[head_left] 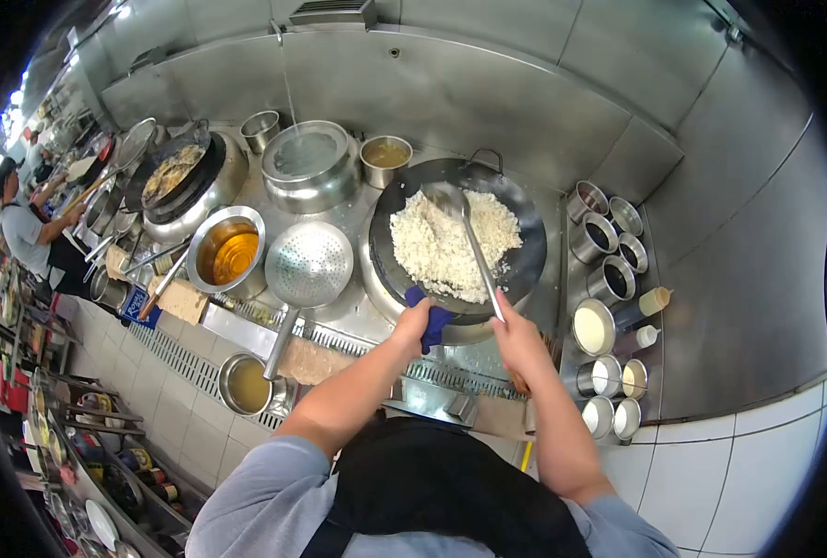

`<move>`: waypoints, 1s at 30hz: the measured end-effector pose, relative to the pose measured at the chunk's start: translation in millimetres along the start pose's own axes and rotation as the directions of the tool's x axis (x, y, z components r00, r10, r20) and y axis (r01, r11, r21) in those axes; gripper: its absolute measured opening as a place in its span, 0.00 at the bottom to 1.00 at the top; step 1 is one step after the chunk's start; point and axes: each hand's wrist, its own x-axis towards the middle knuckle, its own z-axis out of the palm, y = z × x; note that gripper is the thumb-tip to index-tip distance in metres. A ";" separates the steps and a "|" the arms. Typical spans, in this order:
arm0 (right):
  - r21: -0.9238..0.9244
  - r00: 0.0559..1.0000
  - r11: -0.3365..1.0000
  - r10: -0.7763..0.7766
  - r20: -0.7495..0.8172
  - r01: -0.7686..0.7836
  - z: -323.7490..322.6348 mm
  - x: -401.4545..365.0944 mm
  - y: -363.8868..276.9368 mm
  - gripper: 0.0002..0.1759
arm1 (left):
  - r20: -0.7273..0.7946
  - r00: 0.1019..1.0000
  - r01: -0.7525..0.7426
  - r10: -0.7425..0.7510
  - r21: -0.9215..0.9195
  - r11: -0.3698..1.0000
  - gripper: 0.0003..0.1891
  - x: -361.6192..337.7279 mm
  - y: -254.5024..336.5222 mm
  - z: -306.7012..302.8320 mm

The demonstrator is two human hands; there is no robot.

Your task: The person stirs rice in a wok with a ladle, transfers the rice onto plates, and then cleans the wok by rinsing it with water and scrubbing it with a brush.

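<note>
A large black wok (532, 223) sits on the burner in front of me, with a broad heap of white rice (441, 246) in it. My right hand (518, 344) is closed round the long handle of a metal ladle (480, 256). The ladle's bowl rests at the far left part of the rice. At the wok's near edge, my left hand (413, 323) grips a dark blue cloth (435, 325). Whether a wok handle lies inside the cloth is hidden.
Left of the wok are a perforated strainer (309, 263), a pot of amber liquid (230, 253) and a lidded steel pot (311, 167). Several seasoning containers (593, 329) line the right side. Another person (30, 228) works at the far left, near a second wok (173, 175).
</note>
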 end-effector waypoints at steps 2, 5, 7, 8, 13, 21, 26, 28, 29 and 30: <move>0.183 0.991 0.977 0.095 0.094 -0.111 -36.2 -51.3 -34.9 0.32 | 0.052 0.998 0.046 -0.045 -0.022 0.999 0.16 -1.1 1.9 -14.8; 0.642 0.872 0.615 0.170 0.460 -0.459 -28.3 -75.9 -7.0 0.31 | 0.208 0.972 0.111 -0.109 0.005 0.994 0.23 -17.5 0.8 -46.5; 0.620 0.866 0.622 0.216 0.451 -0.478 -2.9 -47.5 13.0 0.31 | 0.166 0.979 0.120 -0.117 -0.007 0.993 0.22 -32.1 -7.7 -49.3; 0.594 0.866 0.645 0.245 0.436 -0.481 0.9 -32.8 12.8 0.31 | 0.128 0.987 0.106 -0.102 -0.029 0.994 0.22 -40.0 -7.7 -46.0; 0.185 0.992 0.980 0.058 0.115 -0.079 -29.5 -69.9 -10.5 0.31 | 0.142 0.984 0.122 -0.108 -0.089 0.989 0.25 -55.5 -15.3 -56.0; 0.343 0.939 0.875 0.302 0.163 -0.341 -39.3 -27.7 -4.3 0.31 | 0.276 0.958 0.095 -0.081 -0.037 0.995 0.29 -38.7 3.1 -30.6; 0.233 0.917 0.905 0.385 -0.100 -0.355 -24.7 -8.6 20.3 0.33 | 0.157 0.985 0.099 -0.076 -0.143 0.985 0.17 -4.0 -0.6 -5.7; 0.365 0.908 0.832 0.386 0.161 -0.418 16.1 -25.1 27.3 0.35 | -0.015 0.999 0.040 -0.042 -0.127 0.991 0.12 19.2 -7.3 6.6; 0.371 0.908 0.832 0.346 0.234 -0.413 9.3 -46.4 4.9 0.35 | -0.074 0.996 0.034 -0.041 -0.089 0.995 0.11 8.4 -2.7 12.8; 0.369 0.925 0.854 0.292 0.243 -0.366 4.8 -53.6 11.3 0.38 | -0.064 0.997 0.039 -0.045 -0.086 0.995 0.11 8.8 -5.6 12.2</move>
